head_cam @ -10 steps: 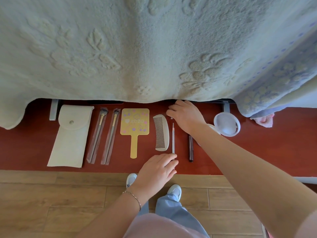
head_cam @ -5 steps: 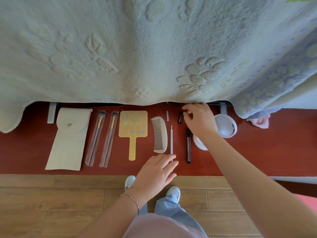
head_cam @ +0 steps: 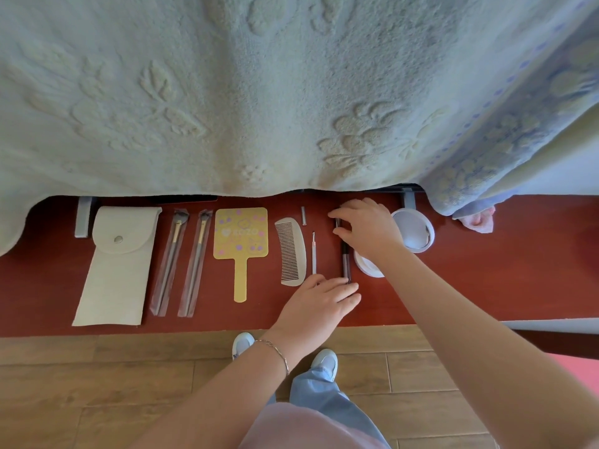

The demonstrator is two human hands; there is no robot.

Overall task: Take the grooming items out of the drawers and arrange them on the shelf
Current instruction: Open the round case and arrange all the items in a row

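Observation:
Grooming items lie in a row on the red shelf point(head_cam: 486, 286): a cream pouch point(head_cam: 113, 270), two wrapped brushes point(head_cam: 170, 264) point(head_cam: 194, 264), a yellow hand mirror point(head_cam: 240, 234), a comb point(head_cam: 291, 251), a thin tool point(head_cam: 313, 254) with a small cap point(head_cam: 303, 215) above it, a dark pencil point(head_cam: 346, 260), and a round white compact point(head_cam: 413, 230) standing open. My right hand point(head_cam: 366, 228) pinches a small dark cap point(head_cam: 337, 222) just above the pencil's tip. The fingertips of my left hand point(head_cam: 321, 303) rest at the pencil's lower end.
A pale green towel point(head_cam: 259, 92) hangs over the back of the shelf, hiding what is behind. A patterned blue cloth point(head_cam: 518, 131) and a pink scrap point(head_cam: 478, 222) lie at the right. Wooden floor and my shoes are below the shelf edge.
My right hand left the thin tool's top and moved right to the dark cap above the pencil. My left hand shifted right from the thin tool's lower end to the pencil's.

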